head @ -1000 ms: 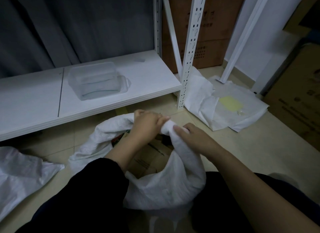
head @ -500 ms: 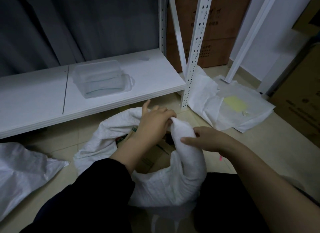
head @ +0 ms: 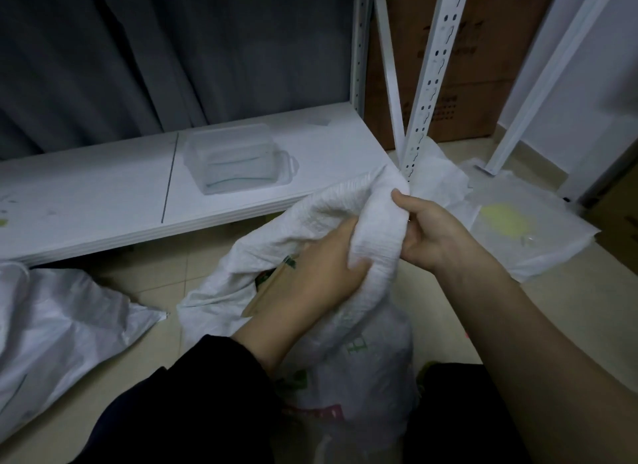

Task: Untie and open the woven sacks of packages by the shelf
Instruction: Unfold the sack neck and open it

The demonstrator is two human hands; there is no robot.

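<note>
- Woven sack [head: 373,370] sits on the tiled floor [head: 445,311] centre-frame, between the person's knees, just in front of the shelf board [head: 103,201].
- Sack mouth bunched into a thick twisted roll, lifted up to about the level of the shelf's front edge; the top of the roll overlaps the perforated upright post [head: 431,80] in view, contact cannot be told.
- Left hand [head: 321,270]: fingers curled round the roll from the left side, thumb pressed on the fabric, gripping it.
- Right hand [head: 435,232]: fingers wrapped round the roll's right side, thumb tip on top, gripping the same bunch just above the left hand.
- Sack's left flap hangs loose and open; a brown cardboard package [head: 272,284] edge shows inside the gap under the left wrist.
- Clear plastic container [head: 238,159] on the shelf board, well back from its front edge, apart from the sack.
- Second white sack [head: 62,329] lies flat on the floor at left; a strip of bare tile separates it from the held sack.
- Flat white bag with a yellow patch [head: 504,218] lies on the floor at right, behind the right hand, by the post's foot.
- Brown cardboard boxes [head: 483,66] stand behind the post.
- Bare floor shows right of the right forearm and between the two sacks at left.
- Grey curtain [head: 172,56] hangs behind the shelf.
</note>
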